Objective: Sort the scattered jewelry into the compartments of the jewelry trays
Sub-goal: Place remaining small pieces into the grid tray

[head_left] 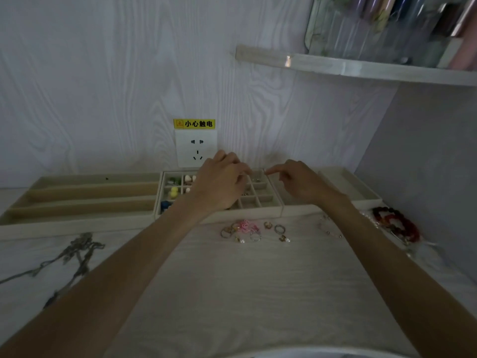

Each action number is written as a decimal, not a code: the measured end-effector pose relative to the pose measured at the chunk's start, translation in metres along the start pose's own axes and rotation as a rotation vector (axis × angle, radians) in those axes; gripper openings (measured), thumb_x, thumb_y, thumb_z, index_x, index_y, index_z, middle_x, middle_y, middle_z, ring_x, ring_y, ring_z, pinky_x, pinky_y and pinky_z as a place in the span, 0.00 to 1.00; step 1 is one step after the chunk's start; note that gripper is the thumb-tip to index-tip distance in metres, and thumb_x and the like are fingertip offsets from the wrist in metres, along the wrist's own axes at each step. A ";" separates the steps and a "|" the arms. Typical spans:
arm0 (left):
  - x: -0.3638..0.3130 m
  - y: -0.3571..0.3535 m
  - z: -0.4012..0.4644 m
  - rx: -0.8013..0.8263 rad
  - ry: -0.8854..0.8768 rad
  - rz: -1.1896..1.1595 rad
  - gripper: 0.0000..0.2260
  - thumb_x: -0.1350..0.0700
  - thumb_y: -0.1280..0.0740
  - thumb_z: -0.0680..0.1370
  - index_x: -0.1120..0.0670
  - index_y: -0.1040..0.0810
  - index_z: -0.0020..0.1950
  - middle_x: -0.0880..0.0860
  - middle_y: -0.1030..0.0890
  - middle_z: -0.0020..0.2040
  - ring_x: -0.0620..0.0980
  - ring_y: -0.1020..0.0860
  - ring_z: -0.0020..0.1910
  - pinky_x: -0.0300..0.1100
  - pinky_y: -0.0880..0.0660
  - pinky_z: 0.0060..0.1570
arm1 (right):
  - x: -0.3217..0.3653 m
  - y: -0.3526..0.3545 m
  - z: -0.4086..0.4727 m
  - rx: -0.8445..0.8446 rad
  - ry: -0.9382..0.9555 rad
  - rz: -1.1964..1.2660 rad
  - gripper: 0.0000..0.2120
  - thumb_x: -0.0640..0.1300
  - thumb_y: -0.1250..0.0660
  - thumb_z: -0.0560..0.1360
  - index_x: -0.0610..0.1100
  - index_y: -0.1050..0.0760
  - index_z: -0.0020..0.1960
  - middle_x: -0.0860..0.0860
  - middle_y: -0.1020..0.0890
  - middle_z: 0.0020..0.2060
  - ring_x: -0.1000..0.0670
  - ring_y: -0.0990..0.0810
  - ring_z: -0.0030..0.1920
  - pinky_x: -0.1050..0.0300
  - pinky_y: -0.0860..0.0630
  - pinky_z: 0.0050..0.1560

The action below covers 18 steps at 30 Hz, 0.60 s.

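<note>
Three beige jewelry trays stand along the wall: a long-slot tray [77, 200] at left, a grid tray [268, 202] in the middle, a third tray [361, 195] at right. Both hands hover over the grid tray's far right cells. My left hand [222, 184] has its fingers curled; whether it pinches something is hidden. My right hand [296, 180] points its index finger left, with nothing seen in it. A small shiny piece [256, 180] lies in a cell between them. Several rings [254, 229] lie scattered in front of the tray.
Silver chain necklaces [77, 251] lie at the left of the white tabletop. Red bead bracelets [397, 223] and a pale bead bracelet [330, 228] lie at the right. A wall socket [196, 148] sits behind the trays. A shelf [361, 68] hangs above right.
</note>
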<state>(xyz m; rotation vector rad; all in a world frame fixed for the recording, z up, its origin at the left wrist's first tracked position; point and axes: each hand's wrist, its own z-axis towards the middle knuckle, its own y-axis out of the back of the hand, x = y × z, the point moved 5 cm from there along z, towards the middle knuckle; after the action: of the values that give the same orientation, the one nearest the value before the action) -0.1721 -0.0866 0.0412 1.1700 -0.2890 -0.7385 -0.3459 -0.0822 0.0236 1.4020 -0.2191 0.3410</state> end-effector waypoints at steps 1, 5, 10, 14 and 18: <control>0.000 -0.004 0.010 0.047 -0.011 0.043 0.16 0.54 0.46 0.81 0.48 0.26 0.66 0.51 0.27 0.60 0.51 0.34 0.60 0.45 0.34 0.55 | -0.001 -0.002 0.007 0.028 0.000 -0.044 0.22 0.32 0.48 0.78 0.50 0.25 0.63 0.42 0.25 0.57 0.44 0.26 0.56 0.55 0.30 0.52; -0.001 -0.020 0.033 0.242 -0.042 0.186 0.17 0.52 0.49 0.82 0.47 0.29 0.69 0.53 0.30 0.61 0.53 0.36 0.62 0.46 0.36 0.58 | -0.001 -0.011 0.023 0.123 0.007 -0.164 0.24 0.31 0.48 0.78 0.53 0.25 0.63 0.43 0.27 0.61 0.45 0.27 0.57 0.60 0.37 0.46; 0.002 -0.032 0.043 0.310 -0.061 0.252 0.18 0.50 0.50 0.82 0.44 0.29 0.68 0.53 0.30 0.61 0.53 0.36 0.63 0.46 0.37 0.60 | -0.002 -0.013 0.031 0.137 0.011 -0.233 0.24 0.33 0.48 0.78 0.55 0.25 0.63 0.49 0.27 0.66 0.48 0.27 0.60 0.61 0.38 0.48; 0.002 -0.032 0.046 0.316 -0.074 0.286 0.17 0.50 0.50 0.82 0.43 0.30 0.68 0.53 0.30 0.61 0.53 0.36 0.63 0.46 0.37 0.59 | -0.003 -0.015 0.033 0.155 0.013 -0.271 0.23 0.35 0.48 0.78 0.55 0.26 0.64 0.51 0.29 0.68 0.48 0.28 0.63 0.58 0.36 0.52; 0.002 -0.035 0.048 0.369 -0.082 0.296 0.18 0.50 0.51 0.82 0.43 0.31 0.69 0.52 0.30 0.60 0.52 0.37 0.62 0.45 0.38 0.58 | -0.003 -0.018 0.036 0.181 0.017 -0.270 0.23 0.35 0.48 0.78 0.56 0.26 0.64 0.51 0.28 0.67 0.48 0.27 0.62 0.55 0.33 0.56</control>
<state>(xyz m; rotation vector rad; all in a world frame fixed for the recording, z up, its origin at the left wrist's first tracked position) -0.2109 -0.1294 0.0273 1.4063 -0.6738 -0.4834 -0.3403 -0.1199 0.0120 1.5845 0.0173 0.1519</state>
